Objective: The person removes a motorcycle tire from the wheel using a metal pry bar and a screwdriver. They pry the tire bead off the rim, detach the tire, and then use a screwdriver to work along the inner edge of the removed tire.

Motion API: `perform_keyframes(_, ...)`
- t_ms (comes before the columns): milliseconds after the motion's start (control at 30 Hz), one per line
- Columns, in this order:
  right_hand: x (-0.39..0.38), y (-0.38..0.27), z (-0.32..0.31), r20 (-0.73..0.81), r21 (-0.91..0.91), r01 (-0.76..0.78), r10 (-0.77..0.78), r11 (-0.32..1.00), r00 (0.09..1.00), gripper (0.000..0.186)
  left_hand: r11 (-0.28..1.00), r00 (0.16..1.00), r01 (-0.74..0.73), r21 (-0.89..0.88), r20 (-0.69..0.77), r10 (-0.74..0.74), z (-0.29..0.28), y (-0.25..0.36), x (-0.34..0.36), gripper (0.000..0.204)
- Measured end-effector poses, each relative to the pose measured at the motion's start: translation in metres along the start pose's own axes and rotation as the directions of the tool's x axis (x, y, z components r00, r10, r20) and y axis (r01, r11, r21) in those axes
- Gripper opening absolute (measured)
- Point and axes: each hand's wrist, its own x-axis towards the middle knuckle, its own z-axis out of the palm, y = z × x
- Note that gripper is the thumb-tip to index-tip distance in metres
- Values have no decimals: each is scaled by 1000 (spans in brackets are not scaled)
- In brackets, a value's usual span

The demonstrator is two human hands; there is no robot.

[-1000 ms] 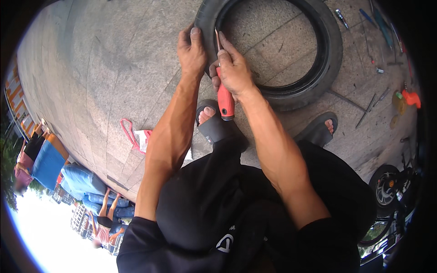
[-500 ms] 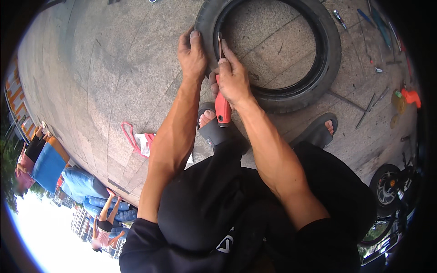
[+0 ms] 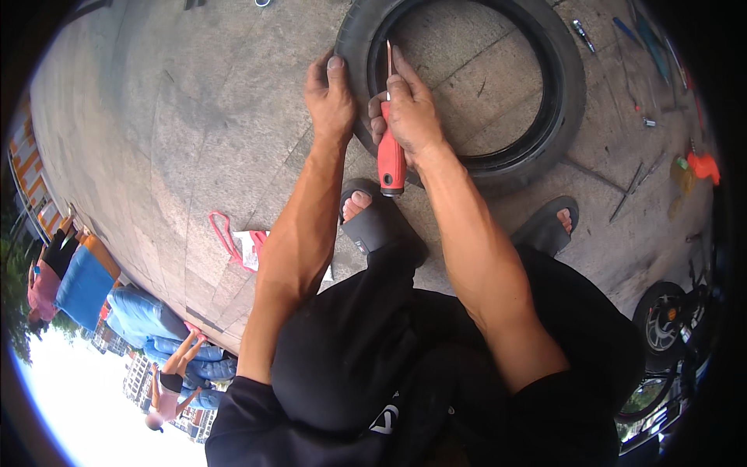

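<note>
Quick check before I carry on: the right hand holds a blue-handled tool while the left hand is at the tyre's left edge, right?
Not quite: the head view shows the right hand holding a red-handled tool, not a blue-handled one. The left hand is at the left edge of the tyre.

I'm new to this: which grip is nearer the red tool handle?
Right. The right grip is around the red tool handle; the left grip is apart, left of it, on the tire.

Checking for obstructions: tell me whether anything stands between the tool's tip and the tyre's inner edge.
Nothing visible does. The right hand holds the red-handled tool, its bare tip by the inner edge of the tyre; whether they touch, I cannot tell.
</note>
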Motion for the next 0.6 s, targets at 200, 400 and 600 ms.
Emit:
perform_keyframes(200, -21, 16, 0, 36, -108, 10, -6, 994, 999, 50, 1000, 1000, -3, 7, -9, 3, 1, 3, -1, 42)
perform_keyframes(400, 24, -13, 16, -245, -89, 155, -173, 984, 954, 23, 998, 998, 55, -11, -5, -55, 1, 2, -1, 41)
perform_keyframes(600, 53, -29, 22, -342, -156, 131, -178, 979, 923, 29, 1000, 1000, 18, -8, -22, -19, 1, -4, 2, 39)
